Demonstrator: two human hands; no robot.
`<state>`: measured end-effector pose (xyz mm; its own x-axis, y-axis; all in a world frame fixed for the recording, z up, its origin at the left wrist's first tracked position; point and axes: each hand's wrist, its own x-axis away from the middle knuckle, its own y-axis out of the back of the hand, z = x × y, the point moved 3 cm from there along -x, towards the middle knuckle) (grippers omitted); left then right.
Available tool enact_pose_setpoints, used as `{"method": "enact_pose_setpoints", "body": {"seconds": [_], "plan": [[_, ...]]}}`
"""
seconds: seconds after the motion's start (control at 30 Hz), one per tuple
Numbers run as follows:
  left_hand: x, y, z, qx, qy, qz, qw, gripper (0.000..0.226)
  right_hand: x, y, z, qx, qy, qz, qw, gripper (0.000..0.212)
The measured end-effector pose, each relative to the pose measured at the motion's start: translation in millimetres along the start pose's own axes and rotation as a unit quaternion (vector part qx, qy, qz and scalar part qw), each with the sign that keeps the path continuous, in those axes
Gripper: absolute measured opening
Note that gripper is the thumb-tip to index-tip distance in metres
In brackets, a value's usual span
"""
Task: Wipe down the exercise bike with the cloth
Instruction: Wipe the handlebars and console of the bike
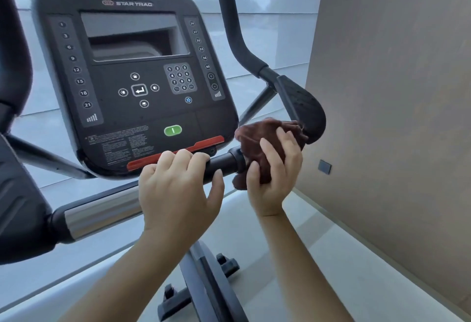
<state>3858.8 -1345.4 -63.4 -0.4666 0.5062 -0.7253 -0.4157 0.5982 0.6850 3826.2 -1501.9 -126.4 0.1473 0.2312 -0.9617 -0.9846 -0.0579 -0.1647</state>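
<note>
The left hand [178,189] curls over the black bar [224,162] of the bike [204,283], fingers on top and thumb beneath, gripping it. Just right of those fingers, the right hand [275,176] clasps the brown cloth [260,138], which is bunched round the same bar; its fingers dig into the folds. Above the right fingers, close to the cloth's upper edge, is a black pad [300,107]. Above the left knuckles the console [135,79] tilts toward the camera, its red strip [153,162] just behind them.
</note>
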Motion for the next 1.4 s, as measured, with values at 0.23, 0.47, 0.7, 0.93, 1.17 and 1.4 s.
{"method": "enact_pose_setpoints", "body": {"seconds": [0.23,0.47,0.7,0.93,1.17,1.4], "plan": [[-0.3,-3.2,0.7,0.005,-0.01,-0.025,1.0,0.025,-27.4,15.5,-30.6,0.021,0.01,-0.008,1.0,0.024],[2.6,-2.1,2.4,0.033,-0.029,-0.041,0.998,0.03,-31.7,5.6,12.1,-0.037,0.121,0.144,0.982,0.023],[3.0,1.2,0.2,0.05,-0.002,-0.009,0.999,0.032,-59.5,15.3,15.8,0.041,-0.018,0.243,0.969,0.025],[5.8,8.2,6.4,0.106,-0.02,0.006,0.994,0.036,-86.1,18.9,5.7,0.016,-0.071,0.364,0.929,0.023],[9.0,-2.7,7.0,0.053,-0.068,-0.056,0.995,0.024,-57.1,15.4,30.7,0.061,-0.031,0.342,0.937,0.031],[14.5,-9.5,14.2,0.017,-0.119,-0.045,0.992,0.024,-66.4,23.6,11.2,0.107,-0.085,0.289,0.947,0.027]]}}
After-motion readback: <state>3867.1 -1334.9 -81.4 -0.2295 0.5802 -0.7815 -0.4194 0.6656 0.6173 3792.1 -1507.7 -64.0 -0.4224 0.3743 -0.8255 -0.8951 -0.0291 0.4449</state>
